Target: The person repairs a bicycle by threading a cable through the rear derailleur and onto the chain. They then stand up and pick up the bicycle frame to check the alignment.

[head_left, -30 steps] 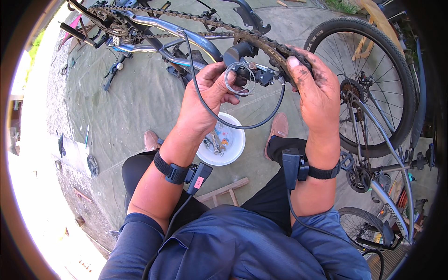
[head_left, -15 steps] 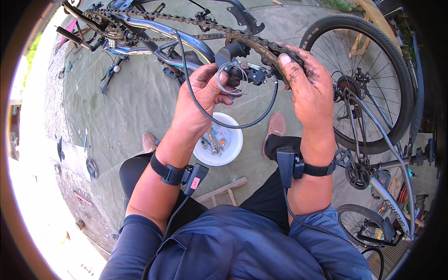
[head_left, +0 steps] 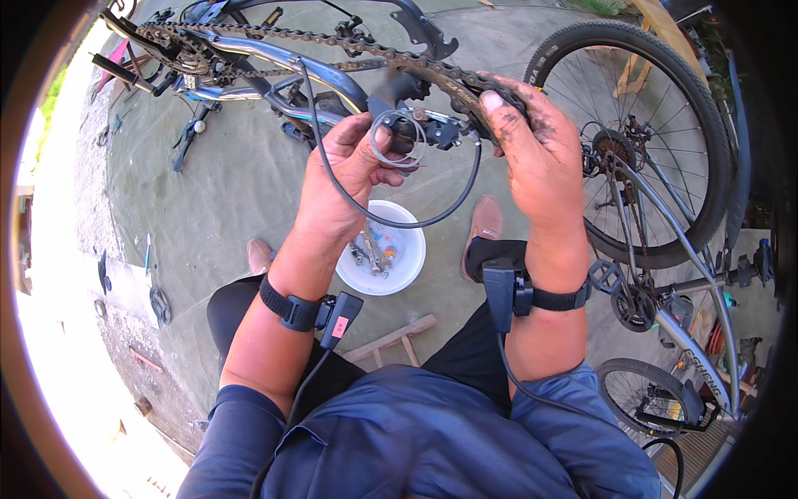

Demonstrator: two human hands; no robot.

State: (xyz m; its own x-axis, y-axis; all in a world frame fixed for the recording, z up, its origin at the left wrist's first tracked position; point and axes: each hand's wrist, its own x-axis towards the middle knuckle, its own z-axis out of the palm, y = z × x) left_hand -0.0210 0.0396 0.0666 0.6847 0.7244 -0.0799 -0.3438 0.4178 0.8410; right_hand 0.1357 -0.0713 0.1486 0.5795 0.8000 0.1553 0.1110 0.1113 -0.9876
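Observation:
A dirty black rear derailleur (head_left: 447, 133) hangs off the back of an upturned-looking bicycle frame (head_left: 258, 48). My left hand (head_left: 332, 187) is closed around its body, with the thumb beside a small coil of thin bare cable (head_left: 373, 146). From the derailleur a black cable housing (head_left: 407, 224) loops down and back up to the frame. My right hand (head_left: 544, 162) grips the far end of the derailleur's cage, thumb in front and grimy fingers behind. A greasy chain (head_left: 341, 38) runs along the frame to that cage; where it meets my right fingers is partly hidden.
Below my hands, a white bucket (head_left: 391, 289) holds metal parts, between my feet. A second bicycle (head_left: 686, 349) with a large wheel (head_left: 544, 62) lies at the right. A low wooden stool (head_left: 391, 341) is near my knees. Loose parts lie on the ground at left.
Both hands and the derailleur sit slightly further left in the picture, as does the scene around them. Each hand keeps the same hold.

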